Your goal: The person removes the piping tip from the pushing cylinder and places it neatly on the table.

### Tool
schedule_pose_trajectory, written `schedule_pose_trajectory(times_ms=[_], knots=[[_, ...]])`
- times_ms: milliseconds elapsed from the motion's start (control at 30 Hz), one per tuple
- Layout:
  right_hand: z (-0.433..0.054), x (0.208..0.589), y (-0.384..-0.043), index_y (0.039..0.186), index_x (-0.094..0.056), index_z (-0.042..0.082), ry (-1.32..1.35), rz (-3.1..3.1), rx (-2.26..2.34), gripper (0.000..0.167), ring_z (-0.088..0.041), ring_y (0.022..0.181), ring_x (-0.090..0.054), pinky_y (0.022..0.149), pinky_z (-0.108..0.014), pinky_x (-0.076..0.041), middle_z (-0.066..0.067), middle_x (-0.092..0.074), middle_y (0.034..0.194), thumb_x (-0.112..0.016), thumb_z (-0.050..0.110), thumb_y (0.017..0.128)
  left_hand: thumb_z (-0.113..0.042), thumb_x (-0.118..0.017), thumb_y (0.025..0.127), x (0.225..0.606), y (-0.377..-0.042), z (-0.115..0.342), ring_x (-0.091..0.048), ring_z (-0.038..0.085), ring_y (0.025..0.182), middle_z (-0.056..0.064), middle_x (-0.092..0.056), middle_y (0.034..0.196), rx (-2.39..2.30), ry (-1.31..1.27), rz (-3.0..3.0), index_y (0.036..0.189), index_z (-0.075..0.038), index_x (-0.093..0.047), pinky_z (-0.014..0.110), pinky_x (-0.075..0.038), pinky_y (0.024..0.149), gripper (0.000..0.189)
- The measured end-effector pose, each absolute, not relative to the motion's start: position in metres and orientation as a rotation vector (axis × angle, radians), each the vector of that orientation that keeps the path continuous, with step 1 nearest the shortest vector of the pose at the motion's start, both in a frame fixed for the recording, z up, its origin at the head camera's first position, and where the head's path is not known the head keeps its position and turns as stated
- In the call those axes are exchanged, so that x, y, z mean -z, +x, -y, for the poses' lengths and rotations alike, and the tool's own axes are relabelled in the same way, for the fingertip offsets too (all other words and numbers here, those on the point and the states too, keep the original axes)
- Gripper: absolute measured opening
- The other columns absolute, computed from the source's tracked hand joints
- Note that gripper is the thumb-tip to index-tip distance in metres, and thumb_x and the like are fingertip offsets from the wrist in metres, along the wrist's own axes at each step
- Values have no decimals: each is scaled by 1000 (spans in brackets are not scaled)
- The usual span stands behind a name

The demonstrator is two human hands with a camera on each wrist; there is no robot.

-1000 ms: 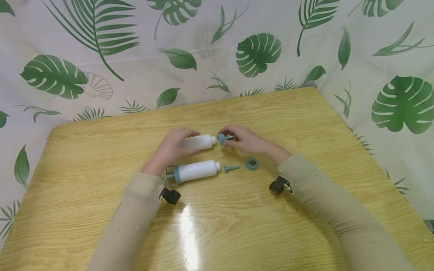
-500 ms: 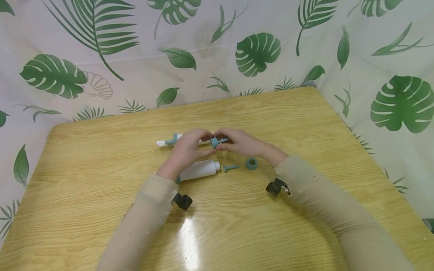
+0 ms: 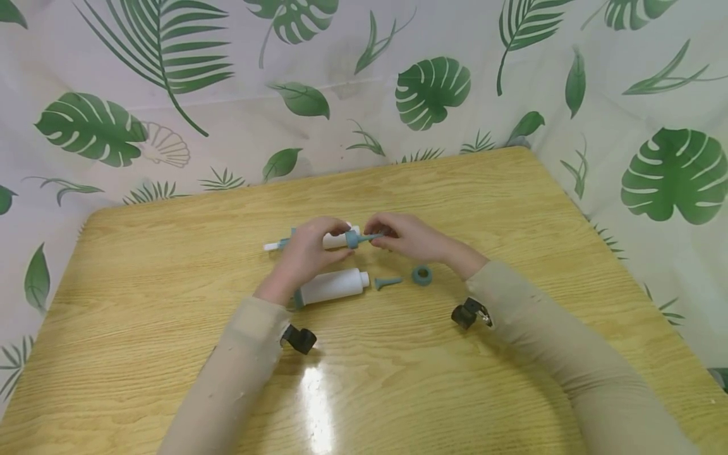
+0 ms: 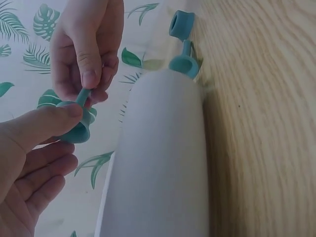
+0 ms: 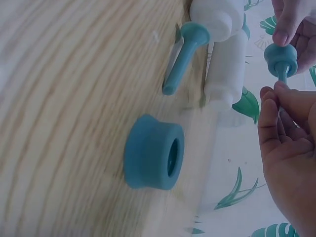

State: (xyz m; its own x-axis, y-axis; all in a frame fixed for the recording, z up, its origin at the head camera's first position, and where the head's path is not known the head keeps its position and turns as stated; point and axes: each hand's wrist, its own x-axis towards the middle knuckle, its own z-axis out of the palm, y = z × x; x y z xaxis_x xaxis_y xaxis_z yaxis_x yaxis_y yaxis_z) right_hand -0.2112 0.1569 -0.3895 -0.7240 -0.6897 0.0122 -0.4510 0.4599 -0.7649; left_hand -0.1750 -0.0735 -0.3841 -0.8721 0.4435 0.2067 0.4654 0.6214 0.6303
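Between the hands is a teal screw collar with a slim teal nozzle projecting from it. My left hand pinches the collar between thumb and finger, as the left wrist view also shows. The right hand pinches the nozzle's thin end with thumb and fingertips. Behind the left hand lies a white tube with a teal fitting and a white tip at its left end, partly hidden. Nearer lies a second white tube, its left end covered by the left hand and wrist.
A loose teal nozzle lies just right of the nearer tube's neck. Beyond it sits a teal ring collar. All rest on a wood-grain table, with a leaf-print cloth hanging behind and to the right.
My left hand has come off the far tube and moved right to take hold of the collar. The right hand first shifted left, then slid back slightly along the nozzle.
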Motion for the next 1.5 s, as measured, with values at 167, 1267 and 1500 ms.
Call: schedule_pose_trajectory(times_ms=[167, 1267, 1500], knots=[[-158, 390, -213, 109, -59, 6, -982, -2441, 1137, 13, -29, 81, -61, 65, -33, -50, -16, -65, 96, -57, 10, 97, -20, -77, 82, 384, -175, 77, -60, 23, 104, 7, -65, 112, 1080, -811, 2759, 112, -5, -68, 37, -49, 89, 35], [-147, 388, -209, 118, -59, 2, -989, -2458, 1220, 29, -19, 84, -63, 70, -31, -52, -6, -65, 96, -65, 10, 91, -13, -78, 79, 391, -179, 71, -60, 21, 89, 10, -66, 98, 1157, -892, 2594, 113, -1, -66, 40, -51, 82, 39], [-149, 389, -209, 116, -58, 2, -954, -2435, 1248, 25, -27, 83, -64, 67, -30, -53, -6, -65, 95, -63, 7, 92, -5, -75, 82, 391, -180, 74, -61, 26, 89, 9, -66, 93, 1167, -940, 2588, 93, -2, -70, 39, -51, 82, 12]])
